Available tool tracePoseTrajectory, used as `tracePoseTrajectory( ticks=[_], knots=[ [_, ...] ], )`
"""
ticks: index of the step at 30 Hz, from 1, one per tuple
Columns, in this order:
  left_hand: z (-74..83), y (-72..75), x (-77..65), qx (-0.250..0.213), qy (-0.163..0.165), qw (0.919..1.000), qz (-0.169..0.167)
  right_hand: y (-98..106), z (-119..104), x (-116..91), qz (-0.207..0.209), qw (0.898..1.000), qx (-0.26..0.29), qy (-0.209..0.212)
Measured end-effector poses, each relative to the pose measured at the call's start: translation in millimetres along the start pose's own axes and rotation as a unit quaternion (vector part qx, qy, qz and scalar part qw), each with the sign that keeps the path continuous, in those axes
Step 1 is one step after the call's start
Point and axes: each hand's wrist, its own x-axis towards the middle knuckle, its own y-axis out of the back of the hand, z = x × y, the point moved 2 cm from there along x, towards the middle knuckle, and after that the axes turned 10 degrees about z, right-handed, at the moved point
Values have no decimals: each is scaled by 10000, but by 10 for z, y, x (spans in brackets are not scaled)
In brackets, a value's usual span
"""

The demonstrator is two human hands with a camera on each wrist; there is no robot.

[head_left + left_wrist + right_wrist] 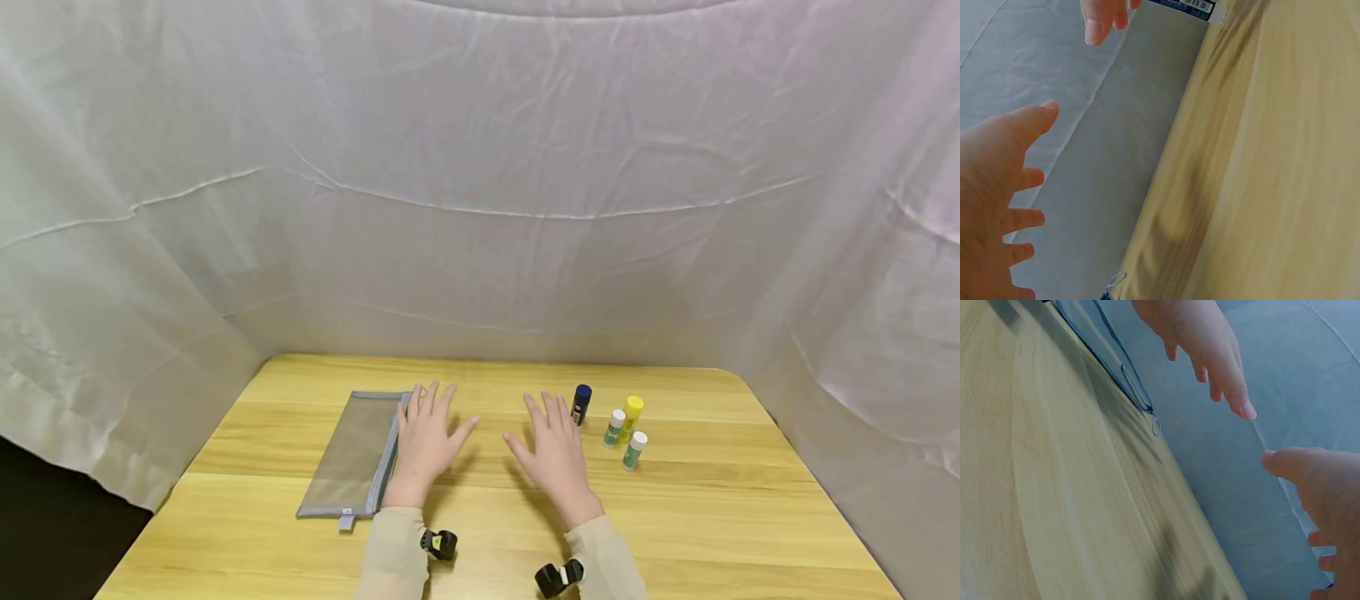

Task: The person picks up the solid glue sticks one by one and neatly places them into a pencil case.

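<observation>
Both hands hover above the table with fingers spread and nothing in them. My left hand (425, 442) overlaps the right edge of a grey mesh zip pouch (351, 454) in the head view. My right hand (555, 458) is just left of a group of upright glue sticks. Nearest to it is the dark blue glue stick (581, 403). Beyond that stand a yellow-capped one (632, 414) and two small white-capped green ones, one (614, 428) behind the other (634, 451). The right wrist view shows the pouch's zip edge (1116, 372) with a ring pull.
The light wooden table (480, 533) has its back edge against pale hanging cloth (480, 267), which also encloses both sides. Black camera bands sit on the left wrist (438, 544) and the right wrist (559, 577).
</observation>
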Motion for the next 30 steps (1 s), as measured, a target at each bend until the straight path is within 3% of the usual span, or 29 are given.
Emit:
tracePoseTrajectory(
  ticks=[15,22,30],
  knots=[
    [-4,236,55,-307,-285,9924,1158,150,-30,75,1331,9889,248,619],
    [-25,348,61,-303,-371,9889,1403,293,26,105,2051,9714,406,1122],
    [-116,403,7,-225,-316,9875,1529,414,167,53,2401,9602,561,1314]
  ],
)
